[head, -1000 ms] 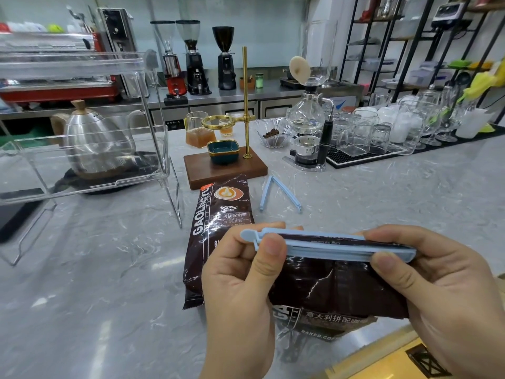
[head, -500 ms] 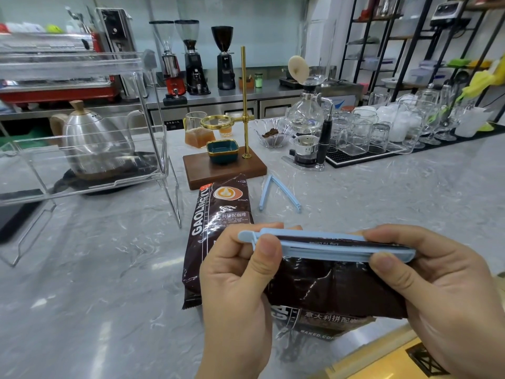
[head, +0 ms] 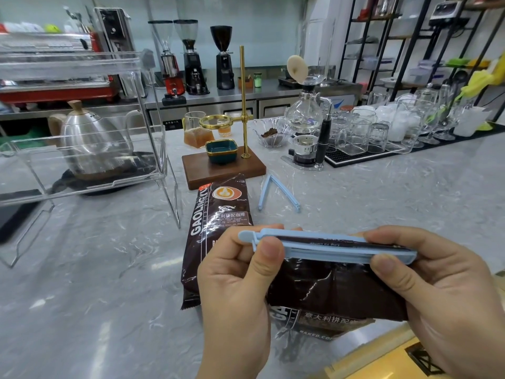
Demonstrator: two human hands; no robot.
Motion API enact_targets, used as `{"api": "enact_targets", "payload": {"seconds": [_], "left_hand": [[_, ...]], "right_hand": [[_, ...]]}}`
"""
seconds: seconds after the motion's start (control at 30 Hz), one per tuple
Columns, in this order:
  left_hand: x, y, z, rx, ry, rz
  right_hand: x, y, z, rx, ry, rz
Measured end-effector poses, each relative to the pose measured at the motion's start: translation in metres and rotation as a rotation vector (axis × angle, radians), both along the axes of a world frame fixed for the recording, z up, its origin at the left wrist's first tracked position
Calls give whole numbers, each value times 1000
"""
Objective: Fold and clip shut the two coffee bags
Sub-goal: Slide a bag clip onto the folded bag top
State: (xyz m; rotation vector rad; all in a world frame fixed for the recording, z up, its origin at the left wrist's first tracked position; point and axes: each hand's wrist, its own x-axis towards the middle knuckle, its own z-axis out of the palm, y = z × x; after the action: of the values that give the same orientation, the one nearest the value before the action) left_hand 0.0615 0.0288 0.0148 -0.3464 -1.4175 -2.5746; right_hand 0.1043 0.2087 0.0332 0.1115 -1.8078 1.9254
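Here, from the head view, my left hand (head: 235,291) and right hand (head: 448,296) each pinch an end of the blue clip (head: 325,246) across the folded top of the near coffee bag (head: 336,294). The second bag (head: 216,231) lies flat on the table (head: 82,296) at eleven o'clock, an open clip (head: 276,194) just beside it at twelve.

steel kettle (head: 90,138), glass siphon (head: 304,116); three grinders (head: 195,58)
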Motion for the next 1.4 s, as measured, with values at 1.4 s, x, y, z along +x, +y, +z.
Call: {"api": "enact_targets", "payload": {"seconds": [1.4], "left_hand": [[3,-11,16,-340,99,-95]], "right_hand": [[0,-3,-9,67,-2,35]]}}
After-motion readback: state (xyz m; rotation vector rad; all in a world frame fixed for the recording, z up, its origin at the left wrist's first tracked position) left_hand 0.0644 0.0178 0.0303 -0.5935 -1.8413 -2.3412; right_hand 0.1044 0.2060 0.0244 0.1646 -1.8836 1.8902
